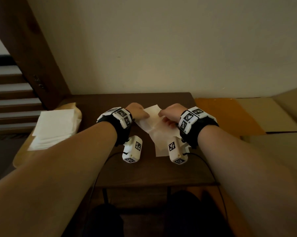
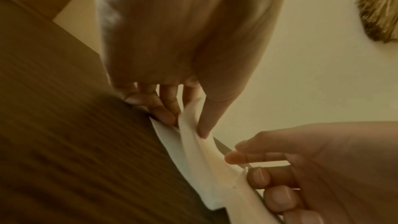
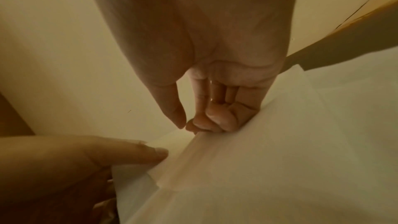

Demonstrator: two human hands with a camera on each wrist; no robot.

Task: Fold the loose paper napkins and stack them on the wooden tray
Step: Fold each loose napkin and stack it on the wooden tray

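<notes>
A loose white paper napkin lies partly lifted on the dark wooden table, with more loose white paper beneath it. My left hand pinches its far left edge between thumb and fingers; the left wrist view shows that left hand on the raised napkin. My right hand pinches the same edge from the right. In the right wrist view the right hand curls its fingers onto the napkin. A stack of folded napkins rests on the wooden tray at the left.
The table stands against a plain wall. An orange surface adjoins the table's right side. Wooden stairs rise at the far left. Cables run from the wrist cameras over the table's near edge.
</notes>
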